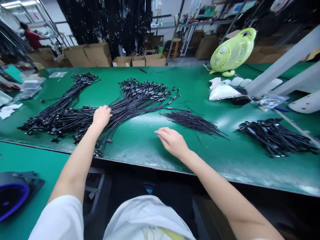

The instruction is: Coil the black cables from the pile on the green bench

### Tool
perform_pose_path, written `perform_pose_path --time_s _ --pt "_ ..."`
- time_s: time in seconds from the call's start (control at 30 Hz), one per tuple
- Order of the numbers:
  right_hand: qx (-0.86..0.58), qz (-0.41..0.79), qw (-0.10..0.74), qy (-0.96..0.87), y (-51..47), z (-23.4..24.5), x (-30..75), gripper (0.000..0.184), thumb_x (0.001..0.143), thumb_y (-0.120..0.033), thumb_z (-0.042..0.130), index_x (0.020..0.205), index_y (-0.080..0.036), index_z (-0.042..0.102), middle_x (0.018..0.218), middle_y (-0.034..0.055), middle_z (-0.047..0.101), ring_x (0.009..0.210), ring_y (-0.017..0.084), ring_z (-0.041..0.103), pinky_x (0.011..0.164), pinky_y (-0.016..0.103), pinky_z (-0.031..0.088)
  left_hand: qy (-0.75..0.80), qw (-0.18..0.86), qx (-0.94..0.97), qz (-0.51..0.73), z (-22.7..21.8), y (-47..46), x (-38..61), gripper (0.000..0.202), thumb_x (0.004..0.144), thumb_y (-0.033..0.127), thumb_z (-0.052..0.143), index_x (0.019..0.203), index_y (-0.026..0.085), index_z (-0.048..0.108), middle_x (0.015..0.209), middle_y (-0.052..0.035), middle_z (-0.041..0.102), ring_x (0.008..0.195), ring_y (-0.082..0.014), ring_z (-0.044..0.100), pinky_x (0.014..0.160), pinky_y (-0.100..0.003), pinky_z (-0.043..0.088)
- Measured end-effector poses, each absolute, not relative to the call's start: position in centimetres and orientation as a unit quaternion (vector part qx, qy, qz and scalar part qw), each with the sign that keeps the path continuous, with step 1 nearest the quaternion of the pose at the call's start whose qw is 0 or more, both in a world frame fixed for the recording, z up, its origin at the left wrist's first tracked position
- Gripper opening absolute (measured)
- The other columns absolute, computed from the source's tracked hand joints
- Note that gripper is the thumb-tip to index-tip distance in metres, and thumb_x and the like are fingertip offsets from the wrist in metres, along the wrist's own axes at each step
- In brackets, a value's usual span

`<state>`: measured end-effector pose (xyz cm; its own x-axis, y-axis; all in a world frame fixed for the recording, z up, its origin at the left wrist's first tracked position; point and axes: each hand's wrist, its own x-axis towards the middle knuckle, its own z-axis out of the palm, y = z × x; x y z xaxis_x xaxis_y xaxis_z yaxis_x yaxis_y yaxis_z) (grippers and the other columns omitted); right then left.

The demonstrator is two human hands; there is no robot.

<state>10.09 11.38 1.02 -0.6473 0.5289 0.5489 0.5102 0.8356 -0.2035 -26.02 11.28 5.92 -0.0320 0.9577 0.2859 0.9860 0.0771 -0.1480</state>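
Bundles of thin black cables [135, 103] with small dark connectors at their ends are spread over the green table. My left hand [102, 116] lies on the middle of this pile, its fingers curled down around some cables; the fingertips are partly hidden. My right hand [172, 140] hovers over the tabletop to the right of the cables, fingers stretched to the left and loosely apart from the thumb, with nothing visible in them. Just beyond it is a heap of short, thin black strips [193, 121], which look like cable ties.
Another cable bundle [277, 136] lies at the right. A green fan [233, 50] stands at the back, near a white plastic bag [223, 91] and slanted white posts [282, 63]. Plastic bags [30, 88] lie at the left. Cardboard boxes [97, 55] stand beyond the table.
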Motion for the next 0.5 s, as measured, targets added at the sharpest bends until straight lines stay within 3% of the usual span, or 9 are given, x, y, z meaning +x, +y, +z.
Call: perform_pose_path --time_s 0.1,0.17,0.27,0.37,0.43,0.5 --pt "-0.222 0.03 0.282 -0.933 11.3 1.3 6.9 0.026 0.096 -0.017 0.04 0.104 -0.018 0.065 0.099 0.0084 0.068 0.083 0.018 0.063 0.075 0.032 0.049 -0.726 0.15 -0.67 -0.026 6.3 11.0 -28.2 0.027 0.094 0.026 0.044 0.095 0.013 0.068 0.099 -0.0176 0.067 0.09 -0.0302 0.064 0.077 -0.039 0.046" --pt "-0.219 0.07 0.283 -0.931 11.3 1.5 5.9 0.026 0.096 -0.018 0.039 0.107 -0.018 0.063 0.101 0.0081 0.067 0.086 0.019 0.063 0.075 0.033 0.05 -0.703 0.183 -0.684 -0.065 7.0 10.2 -28.5 0.027 0.095 0.026 0.042 0.1 0.015 0.067 0.103 -0.0157 0.068 0.09 -0.0283 0.064 0.077 -0.038 0.046" --pt "-0.265 0.148 0.317 -0.898 12.1 2.5 4.4 0.036 0.095 -0.021 0.044 0.13 -0.021 0.051 0.121 0.0111 0.059 0.088 0.018 0.063 0.081 0.035 0.053 -0.627 0.229 -0.728 -0.152 7.9 8.6 -26.6 0.026 0.097 0.026 0.042 0.099 0.018 0.066 0.105 -0.0118 0.071 0.089 -0.0246 0.065 0.079 -0.036 0.046" --pt "-0.282 0.171 0.335 -0.883 14.5 3.9 1.2 0.058 0.089 -0.025 0.055 0.143 -0.022 0.035 0.142 0.0162 0.039 0.092 0.018 0.062 0.087 0.039 0.053 -0.537 0.222 -0.779 -0.235 7.9 6.7 -23.0 0.025 0.097 0.026 0.042 0.096 0.019 0.067 0.101 -0.0091 0.072 0.087 -0.0199 0.066 0.079 -0.031 0.048" --pt "-0.243 0.158 0.297 -0.91 16.5 4.9 -1.3 0.046 0.087 -0.025 0.058 0.132 -0.021 0.049 0.137 0.0144 0.044 0.099 0.02 0.06 0.09 0.039 0.051 -0.484 0.199 -0.807 -0.273 7.5 5.6 -21.3 0.025 0.098 0.026 0.043 0.097 0.019 0.067 0.1 -0.0083 0.072 0.087 -0.0177 0.066 0.079 -0.029 0.048" --pt "-0.2 0.149 0.243 -0.937 18.1 6.3 -3.2 0.02 0.089 -0.02 0.052 0.107 -0.02 0.062 0.116 0.0104 0.057 0.098 0.02 0.059 0.09 0.037 0.051 -0.467 0.177 -0.82 -0.281 7.1 4.8 -21.2 0.024 0.097 0.026 0.043 0.098 0.019 0.067 0.101 -0.008 0.072 0.091 -0.0173 0.065 0.081 -0.028 0.048"
